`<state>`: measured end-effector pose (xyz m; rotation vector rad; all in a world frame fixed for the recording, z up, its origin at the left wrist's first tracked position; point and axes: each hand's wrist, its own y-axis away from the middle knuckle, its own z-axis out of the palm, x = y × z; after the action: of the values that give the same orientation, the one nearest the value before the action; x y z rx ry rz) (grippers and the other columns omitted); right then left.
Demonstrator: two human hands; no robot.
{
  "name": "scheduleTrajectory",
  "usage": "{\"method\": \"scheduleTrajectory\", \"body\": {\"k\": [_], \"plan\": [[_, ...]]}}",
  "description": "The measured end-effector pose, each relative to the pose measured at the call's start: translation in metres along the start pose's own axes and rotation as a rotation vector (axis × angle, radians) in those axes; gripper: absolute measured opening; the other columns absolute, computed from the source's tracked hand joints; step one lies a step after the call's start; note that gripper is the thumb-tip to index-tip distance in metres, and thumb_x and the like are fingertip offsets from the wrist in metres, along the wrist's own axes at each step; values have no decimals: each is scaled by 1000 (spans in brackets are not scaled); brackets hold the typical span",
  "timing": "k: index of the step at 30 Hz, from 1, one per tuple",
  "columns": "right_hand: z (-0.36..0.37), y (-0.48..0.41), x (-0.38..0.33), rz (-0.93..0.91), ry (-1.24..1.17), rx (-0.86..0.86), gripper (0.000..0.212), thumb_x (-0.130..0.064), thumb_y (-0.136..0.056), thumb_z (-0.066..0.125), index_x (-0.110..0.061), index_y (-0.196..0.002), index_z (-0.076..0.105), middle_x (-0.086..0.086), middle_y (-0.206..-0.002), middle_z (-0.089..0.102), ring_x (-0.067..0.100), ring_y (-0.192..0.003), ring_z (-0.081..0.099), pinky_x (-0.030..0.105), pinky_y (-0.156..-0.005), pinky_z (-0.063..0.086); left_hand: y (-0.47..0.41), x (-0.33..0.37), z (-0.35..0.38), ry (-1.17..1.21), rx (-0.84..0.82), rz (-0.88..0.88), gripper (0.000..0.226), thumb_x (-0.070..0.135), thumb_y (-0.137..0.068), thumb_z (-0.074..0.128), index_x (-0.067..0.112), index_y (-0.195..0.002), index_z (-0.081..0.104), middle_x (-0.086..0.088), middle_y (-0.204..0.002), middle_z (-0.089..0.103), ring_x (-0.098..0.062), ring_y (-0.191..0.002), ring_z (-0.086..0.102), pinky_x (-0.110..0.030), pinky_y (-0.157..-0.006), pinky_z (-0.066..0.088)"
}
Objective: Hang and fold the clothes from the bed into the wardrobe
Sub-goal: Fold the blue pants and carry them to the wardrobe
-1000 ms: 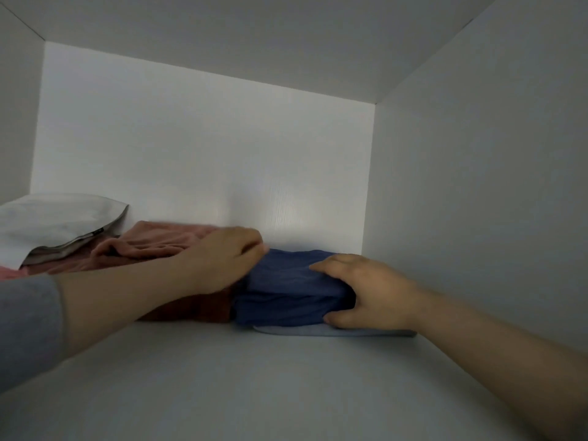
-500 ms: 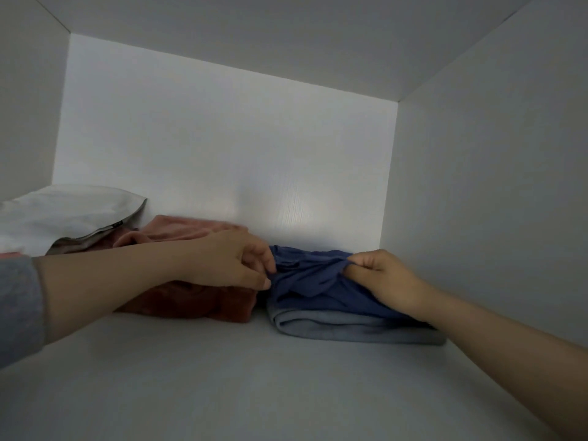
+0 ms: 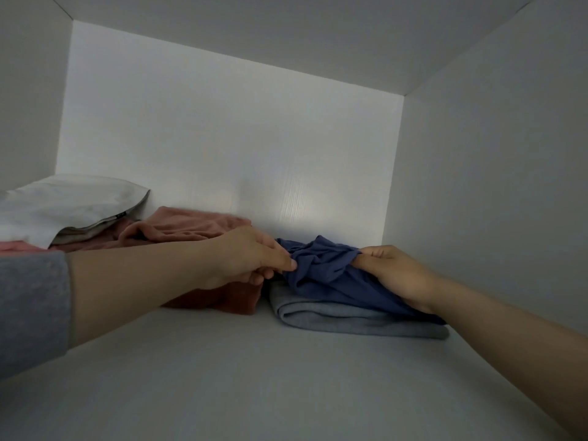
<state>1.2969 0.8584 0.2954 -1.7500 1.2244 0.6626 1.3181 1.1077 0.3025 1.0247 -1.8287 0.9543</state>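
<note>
Inside a white wardrobe compartment, a dark blue garment [image 3: 321, 275] lies bunched on top of a folded grey garment [image 3: 350, 319] near the back right corner. My left hand [image 3: 251, 259] pinches the blue garment's left edge between thumb and fingers. My right hand [image 3: 391, 272] grips its right side, with fabric gathered in the curled fingers. The blue cloth is creased and pulled up between the two hands.
A folded pink garment [image 3: 191, 230] sits just left of the grey one, behind my left arm. A white pillow-like bundle [image 3: 63, 205] lies on it at far left. The shelf floor [image 3: 254, 377] in front is bare; the right wall [image 3: 493, 186] stands close.
The blue garment went from a neat folded block to a bunched heap. Both hands shifted from pressing its sides to pinching and gripping its top fabric. The grey garment beneath now shows more.
</note>
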Motion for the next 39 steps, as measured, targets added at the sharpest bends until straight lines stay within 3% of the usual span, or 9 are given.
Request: {"method": "scheduleTrajectory", "body": {"k": [4,8,11,15,19,27,33,36,39], "plan": [[0,-5,-1,-133,138,149,31,-15,-99,51,10,-89,67,8,-75,62,16,-67,51,28,-65,39,5,8,5,31,62,24,11,8,-80,74,10,-71,69,-1,-57,66,-4,-48,57,-14,-47,47],[3,2,-15,-372,388,102,17,-14,-95,59,-16,-103,74,-8,-93,74,5,-83,66,17,-78,52,9,25,-1,-163,341,234,12,6,-77,74,5,-66,69,-3,-54,69,-4,-43,60,-13,-45,48],[1,10,-16,-384,600,13,25,-22,-90,68,-24,-115,67,-8,-102,70,9,-94,65,26,-87,53,16,38,-6,-382,467,350,13,9,-75,72,7,-63,69,6,-50,66,0,-44,58,-7,-45,43],[-2,29,-10,-469,780,63,53,-46,-78,75,-32,-123,51,-13,-115,58,6,-103,56,25,-88,48,20,43,1,19,335,177,20,-1,-86,61,2,-67,56,-10,-58,70,-14,-47,66,-20,-45,54],[9,38,-3,-736,998,322,40,-32,-72,80,-23,-97,49,-7,-100,49,13,-91,47,22,-72,37,23,47,2,312,238,110,16,-1,-90,56,2,-74,52,-19,-65,71,-21,-53,70,-25,-48,57],[-5,28,2,-480,1138,345,20,-25,-91,59,-12,-98,72,2,-111,63,24,-103,54,29,-79,42,22,44,3,459,192,30,13,4,-91,51,-4,-83,59,-13,-63,72,-17,-53,70,-23,-48,57],[-25,39,-4,-377,606,169,11,-10,-82,75,-9,-72,74,4,-85,70,18,-80,65,30,-75,50,10,36,-6,-4,374,102,24,11,-91,52,9,-68,54,0,-50,58,-12,-43,53,-20,-42,44],[-27,42,-1,-343,672,123,13,-12,-75,81,-20,-79,71,-8,-87,68,7,-81,62,18,-76,46,11,23,-3,-371,403,417,19,32,-86,64,18,-76,55,7,-78,58,-12,-72,56,-22,-62,41],[-31,43,-1,-380,869,107,40,-17,-73,79,-28,-105,57,-12,-100,59,11,-87,57,16,-74,45,20,16,6,-594,96,462,62,73,-62,69,42,-112,48,26,-114,49,7,-101,52,-12,-81,39]]}}
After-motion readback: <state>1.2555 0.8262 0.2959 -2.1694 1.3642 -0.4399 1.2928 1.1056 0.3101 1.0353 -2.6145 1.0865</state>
